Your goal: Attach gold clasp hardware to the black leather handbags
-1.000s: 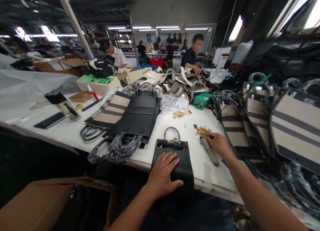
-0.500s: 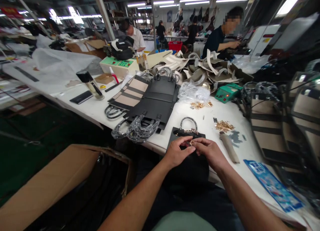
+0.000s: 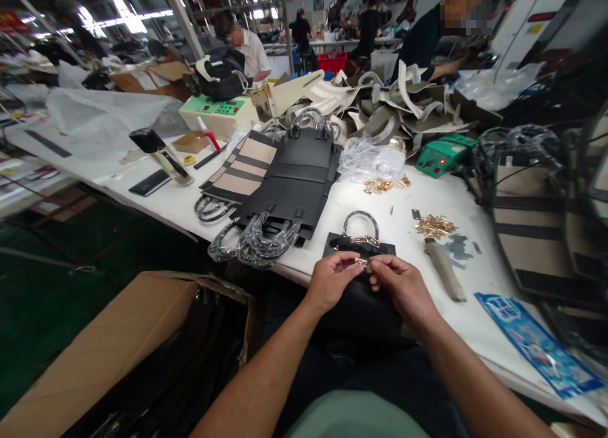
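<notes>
Between my fingertips is a small gold metal fitting, too small to make out exactly. My left hand pinches it from the left, thumb against forefinger. From the other side my right hand closes thumb and fingers on it. Behind and below them a black handbag leans at the table edge, partly hidden by my hands. Its round handle is wrapped in clear plastic, and a gold chain piece lies across its top.
Gold fittings lie in a heap right of the bag, near a grey-brown bar and a blue packet. Black bag panels are stacked to the left. A cardboard box stands below. A green device sits behind; co-workers are beyond.
The gold fitting shows more plainly between my fingertips now, and my right fingers have shifted slightly. The view has tilted down a little, so the background sits higher.
</notes>
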{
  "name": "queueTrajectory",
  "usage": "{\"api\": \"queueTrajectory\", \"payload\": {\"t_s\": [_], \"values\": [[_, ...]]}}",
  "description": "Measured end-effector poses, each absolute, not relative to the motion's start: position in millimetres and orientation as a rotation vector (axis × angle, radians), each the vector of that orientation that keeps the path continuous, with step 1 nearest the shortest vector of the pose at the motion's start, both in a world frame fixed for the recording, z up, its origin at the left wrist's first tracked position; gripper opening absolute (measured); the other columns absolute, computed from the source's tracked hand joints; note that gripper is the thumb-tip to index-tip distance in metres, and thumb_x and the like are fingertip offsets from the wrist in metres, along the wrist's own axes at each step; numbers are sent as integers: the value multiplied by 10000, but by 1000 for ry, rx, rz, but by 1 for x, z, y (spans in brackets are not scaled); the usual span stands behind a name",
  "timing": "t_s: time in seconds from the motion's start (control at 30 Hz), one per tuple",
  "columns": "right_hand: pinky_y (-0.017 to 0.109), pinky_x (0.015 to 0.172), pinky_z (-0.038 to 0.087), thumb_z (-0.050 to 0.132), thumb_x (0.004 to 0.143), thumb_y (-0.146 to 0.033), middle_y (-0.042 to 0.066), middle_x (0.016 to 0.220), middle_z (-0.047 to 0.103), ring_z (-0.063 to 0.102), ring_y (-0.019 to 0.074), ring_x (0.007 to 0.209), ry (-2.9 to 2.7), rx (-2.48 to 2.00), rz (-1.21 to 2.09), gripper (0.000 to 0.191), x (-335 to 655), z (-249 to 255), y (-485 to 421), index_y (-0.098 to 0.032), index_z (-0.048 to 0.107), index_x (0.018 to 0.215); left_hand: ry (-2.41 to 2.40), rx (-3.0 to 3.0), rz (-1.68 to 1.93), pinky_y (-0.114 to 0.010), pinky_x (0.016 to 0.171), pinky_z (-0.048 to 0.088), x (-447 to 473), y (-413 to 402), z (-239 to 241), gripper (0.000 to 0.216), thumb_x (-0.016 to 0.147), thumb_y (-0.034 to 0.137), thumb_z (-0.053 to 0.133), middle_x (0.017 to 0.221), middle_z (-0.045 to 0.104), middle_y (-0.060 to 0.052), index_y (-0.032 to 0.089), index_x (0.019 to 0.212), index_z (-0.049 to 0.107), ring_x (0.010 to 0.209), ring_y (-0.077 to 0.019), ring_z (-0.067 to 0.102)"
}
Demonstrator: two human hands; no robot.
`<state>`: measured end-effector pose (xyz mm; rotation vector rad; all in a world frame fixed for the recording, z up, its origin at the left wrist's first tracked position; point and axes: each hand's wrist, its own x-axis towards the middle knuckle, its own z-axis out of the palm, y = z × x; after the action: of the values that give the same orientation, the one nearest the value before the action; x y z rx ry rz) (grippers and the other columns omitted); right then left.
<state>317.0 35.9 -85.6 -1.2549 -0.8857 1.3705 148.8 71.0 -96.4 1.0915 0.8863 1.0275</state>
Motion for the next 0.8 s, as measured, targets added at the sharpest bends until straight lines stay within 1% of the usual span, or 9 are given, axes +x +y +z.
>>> {"api": "queueTrajectory", "payload": {"t_s": [0.13,0.27,0.4,0.6,0.8], "values": [[271,619,512,788,771,-446,24,783,702,610,148,651,-990,-1360,1270,293,314,-85,30,-204,741,928,887,1040,1016,-298,860,542,149,72,-92,293,719,270,831,929,762,-59,149,963,723,863,-173,709],[281,627,486,763,789,-455,10,749,697,596,157,650,-1072,-1408,1136,272,311,-84,28,-212,738,908,864,1046,987,-301,844,553,150,72,-91,280,681,256,855,899,762,-49,148,903,723,831,-167,709],[299,706,473,733,819,-439,18,801,712,614,177,728,-1190,-1457,934,230,310,-86,27,-213,739,857,882,1054,972,-312,865,552,151,72,-90,272,682,263,854,902,766,-50,152,896,729,846,-172,714],[300,702,471,715,833,-453,17,816,709,624,191,744,-1226,-1494,889,241,312,-88,27,-213,717,851,952,1088,947,-330,853,555,154,73,-88,284,682,291,851,905,775,-66,152,905,744,846,-195,722],[336,770,484,655,892,-414,32,854,694,625,210,806,-1365,-1417,841,178,314,-86,28,-243,692,856,949,1092,922,-351,863,557,151,74,-89,304,685,323,847,915,774,-68,149,913,744,850,-205,719]]}}
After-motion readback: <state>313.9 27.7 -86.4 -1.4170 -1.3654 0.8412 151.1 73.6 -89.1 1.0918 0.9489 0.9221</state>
